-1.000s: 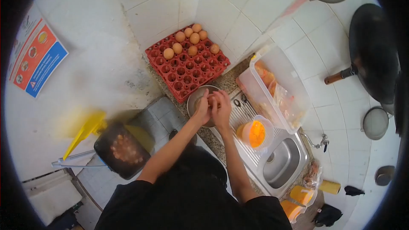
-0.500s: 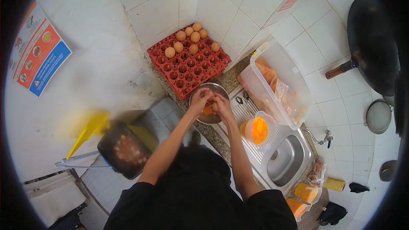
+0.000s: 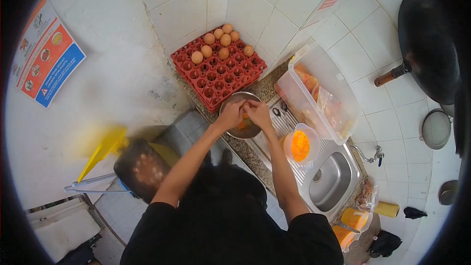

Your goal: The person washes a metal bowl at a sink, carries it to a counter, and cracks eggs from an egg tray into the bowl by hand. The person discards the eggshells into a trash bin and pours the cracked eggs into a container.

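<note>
Over a metal bowl point(image 3: 229, 131), my left hand point(image 3: 230, 116) and my right hand point(image 3: 259, 114) meet with their fingertips closed around a brown egg point(image 3: 246, 107). The fingers cover most of it, so whether its shell is split cannot be told. Orange yolk point(image 3: 242, 124) lies in the bowl beneath. Just behind the bowl stands a stack of red egg trays point(image 3: 216, 76), with several whole brown eggs point(image 3: 225, 40) in its far cups and many bare cups nearer me.
Right of the bowl are spoons point(image 3: 276, 111), a clear tub with orange yolk point(image 3: 300, 146), a plastic bin of bagged food point(image 3: 338, 88) and a steel sink point(image 3: 329, 186). A black bin holding shells point(image 3: 147, 172) stands at lower left. A wok point(image 3: 427, 49) hangs on the wall.
My hands have drawn closer together and slightly up over the bowl. The egg that showed below my right fingers is now mostly covered. The view has shifted slightly.
</note>
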The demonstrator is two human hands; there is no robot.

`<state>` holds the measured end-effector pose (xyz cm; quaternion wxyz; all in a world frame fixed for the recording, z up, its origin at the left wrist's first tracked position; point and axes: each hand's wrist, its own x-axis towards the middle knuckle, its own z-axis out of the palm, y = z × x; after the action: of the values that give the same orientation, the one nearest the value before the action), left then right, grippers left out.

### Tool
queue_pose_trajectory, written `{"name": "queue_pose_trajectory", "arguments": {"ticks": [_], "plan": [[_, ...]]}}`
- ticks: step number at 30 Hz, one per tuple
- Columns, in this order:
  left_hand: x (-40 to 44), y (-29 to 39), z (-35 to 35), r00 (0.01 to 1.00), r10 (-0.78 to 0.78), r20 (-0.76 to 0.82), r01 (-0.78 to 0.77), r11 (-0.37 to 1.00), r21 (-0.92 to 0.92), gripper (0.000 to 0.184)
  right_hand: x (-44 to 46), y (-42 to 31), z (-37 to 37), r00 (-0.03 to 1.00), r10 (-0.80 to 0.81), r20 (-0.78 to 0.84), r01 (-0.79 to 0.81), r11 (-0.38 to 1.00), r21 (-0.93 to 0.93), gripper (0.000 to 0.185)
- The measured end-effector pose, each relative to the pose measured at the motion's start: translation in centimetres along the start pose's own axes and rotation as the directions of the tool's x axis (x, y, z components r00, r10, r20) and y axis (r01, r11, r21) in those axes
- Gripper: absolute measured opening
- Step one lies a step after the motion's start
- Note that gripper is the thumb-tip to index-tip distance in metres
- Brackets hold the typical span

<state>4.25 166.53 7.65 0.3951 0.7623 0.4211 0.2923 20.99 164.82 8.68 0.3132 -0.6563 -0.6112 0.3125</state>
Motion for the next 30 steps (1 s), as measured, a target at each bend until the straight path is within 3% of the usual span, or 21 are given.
{"name": "queue_pose_trajectory", "arguments": {"ticks": [2, 4, 7, 10, 14, 16, 17, 19, 20, 23, 25, 26, 27, 28, 30], "plan": [[-0.4, -0.9, 1.8, 0.982, 0.138, -0.127, -0.122, 0.985, 0.124, 0.047, -0.3, -0.1, 0.4, 0.999, -0.010, -0.044, 0.009, 1.000, -0.029, 0.045], [-0.7, -0.8, 2.0, 0.984, 0.152, -0.096, -0.133, 0.974, 0.182, 0.052, -0.4, 0.5, 0.9, 0.993, -0.013, -0.121, 0.009, 0.999, -0.032, 0.042], [-0.6, -0.9, 2.0, 0.985, 0.164, -0.061, -0.143, 0.955, 0.259, 0.055, -0.5, 1.3, 1.4, 0.989, 0.075, -0.130, -0.061, 0.992, 0.107, 0.039], [-0.2, -1.0, 1.0, 0.983, 0.177, -0.047, -0.156, 0.943, 0.293, 0.054, -1.2, 2.0, 1.1, 0.980, 0.134, -0.147, -0.122, 0.989, 0.089, 0.037], [0.2, -0.3, -1.1, 0.941, 0.339, -0.017, -0.317, 0.896, 0.312, 0.051, -2.1, 2.1, -0.5, 0.983, -0.110, -0.150, 0.115, 0.993, 0.026, 0.038], [0.2, -0.3, -0.9, 0.946, 0.304, -0.108, -0.280, 0.940, 0.193, 0.041, -2.5, 1.8, -1.4, 0.973, -0.213, -0.083, 0.205, 0.974, -0.096, 0.040], [0.2, -0.3, -0.7, 0.948, 0.281, -0.153, -0.262, 0.956, 0.131, 0.037, -2.8, 1.6, -1.5, 0.966, -0.217, -0.137, 0.209, 0.975, -0.069, 0.040], [-0.4, 1.9, -0.9, 0.978, -0.020, -0.205, -0.023, 0.978, -0.207, 0.028, -3.4, -0.1, -1.9, 0.945, -0.219, -0.242, 0.221, 0.975, -0.018, 0.041], [-0.5, 3.4, -1.2, 0.965, -0.174, -0.194, 0.091, 0.923, -0.374, 0.026, -3.7, -1.2, -2.2, 0.932, -0.178, -0.316, 0.196, 0.980, 0.025, 0.042], [-0.2, 5.9, -2.2, 0.912, -0.408, -0.047, 0.248, 0.639, -0.728, 0.032, -4.1, -5.8, -2.3, 0.890, -0.112, -0.442, 0.177, 0.978, 0.109, 0.044], [0.4, 6.7, -3.2, 0.882, -0.456, 0.119, 0.226, 0.189, -0.956, 0.034, -3.2, -7.8, -2.1, 0.888, -0.169, -0.427, 0.230, 0.968, 0.096, 0.044], [0.9, 6.8, -3.8, 0.876, -0.439, 0.198, 0.191, -0.062, -0.980, 0.035, -2.6, -8.9, -2.1, 0.880, -0.269, -0.391, 0.291, 0.957, -0.003, 0.042], [1.4, 6.3, -4.4, 0.893, -0.394, 0.219, 0.141, -0.217, -0.966, 0.032, -2.0, -10.0, -2.1, 0.863, -0.367, -0.348, 0.355, 0.929, -0.099, 0.040], [1.4, 5.5, -5.3, 0.889, -0.397, 0.229, 0.115, -0.289, -0.950, 0.031, -1.3, -10.8, -1.9, 0.837, -0.459, -0.297, 0.419, 0.888, -0.192, 0.038], [0.7, 3.6, -7.9, 0.884, -0.396, 0.249, 0.061, -0.429, -0.901, 0.028, 0.5, -11.8, -1.2, 0.879, -0.404, -0.254, 0.411, 0.911, -0.029, 0.035]]}}
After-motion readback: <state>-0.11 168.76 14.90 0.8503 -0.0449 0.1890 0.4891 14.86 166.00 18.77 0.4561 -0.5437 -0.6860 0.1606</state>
